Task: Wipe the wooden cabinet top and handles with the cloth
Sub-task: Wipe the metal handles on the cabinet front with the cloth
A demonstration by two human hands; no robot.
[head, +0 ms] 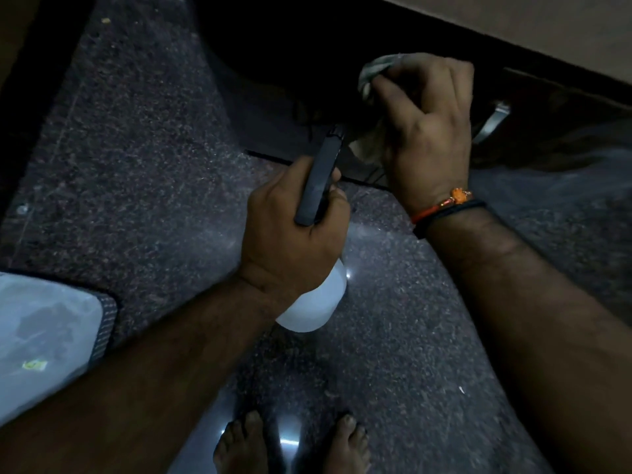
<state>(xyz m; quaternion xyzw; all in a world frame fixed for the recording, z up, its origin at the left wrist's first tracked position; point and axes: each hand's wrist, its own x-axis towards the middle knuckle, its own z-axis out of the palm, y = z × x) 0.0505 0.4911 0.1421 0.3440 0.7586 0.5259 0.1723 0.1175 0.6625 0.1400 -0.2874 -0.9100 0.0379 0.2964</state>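
My left hand (290, 234) grips a spray bottle with a white body (316, 302) and a dark trigger head (319, 179), its nozzle aimed up toward the cloth. My right hand (427, 131) is closed on a pale crumpled cloth (376, 68), with more of the cloth hanging below the palm. The hand holds the cloth against the dark front of the wooden cabinet (564, 138). A metal handle (492, 121) shows just right of that hand. The cabinet top (513, 22) runs across the upper right. The scene is dim.
A dark speckled stone floor (136, 148) fills most of the view. My bare feet (290, 446) stand at the bottom centre. A pale blue-grey cushioned object (44, 336) with a dark edge lies at the left.
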